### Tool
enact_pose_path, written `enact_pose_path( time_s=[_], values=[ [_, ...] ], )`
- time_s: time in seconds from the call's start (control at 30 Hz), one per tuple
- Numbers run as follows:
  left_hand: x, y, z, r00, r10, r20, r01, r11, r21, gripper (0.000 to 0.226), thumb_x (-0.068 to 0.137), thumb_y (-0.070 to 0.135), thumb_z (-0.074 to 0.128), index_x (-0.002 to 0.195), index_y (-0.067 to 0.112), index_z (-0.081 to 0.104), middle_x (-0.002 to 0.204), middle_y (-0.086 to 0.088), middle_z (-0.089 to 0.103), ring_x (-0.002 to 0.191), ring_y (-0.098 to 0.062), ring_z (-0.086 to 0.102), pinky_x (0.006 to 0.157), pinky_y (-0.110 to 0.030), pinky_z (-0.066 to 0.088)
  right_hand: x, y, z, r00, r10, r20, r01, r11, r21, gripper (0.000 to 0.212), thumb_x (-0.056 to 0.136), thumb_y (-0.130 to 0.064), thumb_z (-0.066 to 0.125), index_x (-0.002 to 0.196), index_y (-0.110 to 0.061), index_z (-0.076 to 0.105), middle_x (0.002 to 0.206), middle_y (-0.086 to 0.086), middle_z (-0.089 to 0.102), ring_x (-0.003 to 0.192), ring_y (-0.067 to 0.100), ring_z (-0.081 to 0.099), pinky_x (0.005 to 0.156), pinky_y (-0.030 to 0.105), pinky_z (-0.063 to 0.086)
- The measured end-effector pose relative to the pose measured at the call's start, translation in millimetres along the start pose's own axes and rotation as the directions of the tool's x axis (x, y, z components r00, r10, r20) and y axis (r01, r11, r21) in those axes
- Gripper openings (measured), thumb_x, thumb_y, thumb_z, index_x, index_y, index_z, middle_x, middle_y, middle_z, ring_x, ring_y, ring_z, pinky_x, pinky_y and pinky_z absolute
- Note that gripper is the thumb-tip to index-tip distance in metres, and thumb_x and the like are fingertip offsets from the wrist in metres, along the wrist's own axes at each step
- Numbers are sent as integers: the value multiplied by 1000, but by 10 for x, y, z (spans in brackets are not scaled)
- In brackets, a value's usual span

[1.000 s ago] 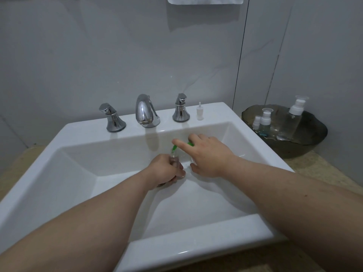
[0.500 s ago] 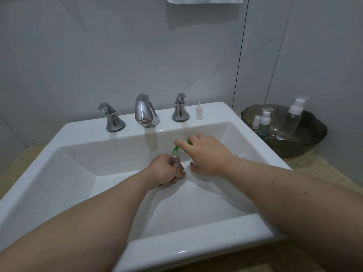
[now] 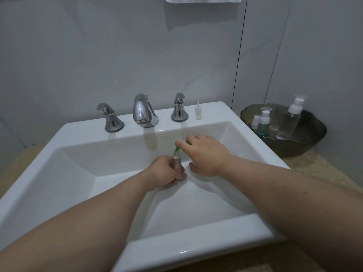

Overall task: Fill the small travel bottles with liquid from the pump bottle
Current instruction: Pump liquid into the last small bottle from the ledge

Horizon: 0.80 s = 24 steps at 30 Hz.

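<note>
- A small travel bottle is gripped upright in the curled left hand; its contents cannot be told.
- A green nozzle is held at its mouth, grasped in the curled fingers of the right hand.
- Rightward, clear bottles are kept in a dark bowl, one holding blue liquid.
- Open sink basin is left nearer the front rim.

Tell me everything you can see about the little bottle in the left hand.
The little bottle is clear plastic by its look, uncapped and held about upright over the sink basin. The left hand wraps its lower part, so only the top shows. A green spout, held by the right hand, slants down to its mouth. Its fill level is hidden.
</note>
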<state>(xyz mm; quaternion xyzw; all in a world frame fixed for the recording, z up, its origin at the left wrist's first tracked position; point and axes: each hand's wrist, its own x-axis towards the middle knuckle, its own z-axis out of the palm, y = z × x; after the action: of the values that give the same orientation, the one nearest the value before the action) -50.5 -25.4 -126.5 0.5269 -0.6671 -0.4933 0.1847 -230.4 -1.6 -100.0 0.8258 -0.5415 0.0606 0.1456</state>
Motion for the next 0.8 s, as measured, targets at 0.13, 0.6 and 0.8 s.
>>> enact_pose_path(
  time_s=[0.13,0.6,0.8],
  values=[
    [7,7,-18,1000,-4,-27,4,1000,13,16,81,7,80,77,10,65,62,-7,64,58,-19,61,60,-27,50,-12,15,-6,1000,-12,-13,12,1000,5,82,88,-30,68,155,-32,21,122,5,48,106,29,51,79,38,35],
    [18,13,-22,999,-9,-39,10,1000,14,16,81,7,80,78,8,64,60,-9,64,56,-19,60,61,-29,51,-13,34,-13,1000,-15,1,15,1000,1,87,90,-35,66,160,-34,14,125,7,47,110,30,51,82,39,38],
    [18,17,-25,999,-18,-40,18,1000,18,15,81,9,81,78,9,66,62,-10,66,54,-20,60,61,-30,50,-16,35,-1,1000,-19,-6,19,1000,-13,87,90,-36,65,159,-34,14,124,7,48,108,31,52,81,39,39]
  ],
)
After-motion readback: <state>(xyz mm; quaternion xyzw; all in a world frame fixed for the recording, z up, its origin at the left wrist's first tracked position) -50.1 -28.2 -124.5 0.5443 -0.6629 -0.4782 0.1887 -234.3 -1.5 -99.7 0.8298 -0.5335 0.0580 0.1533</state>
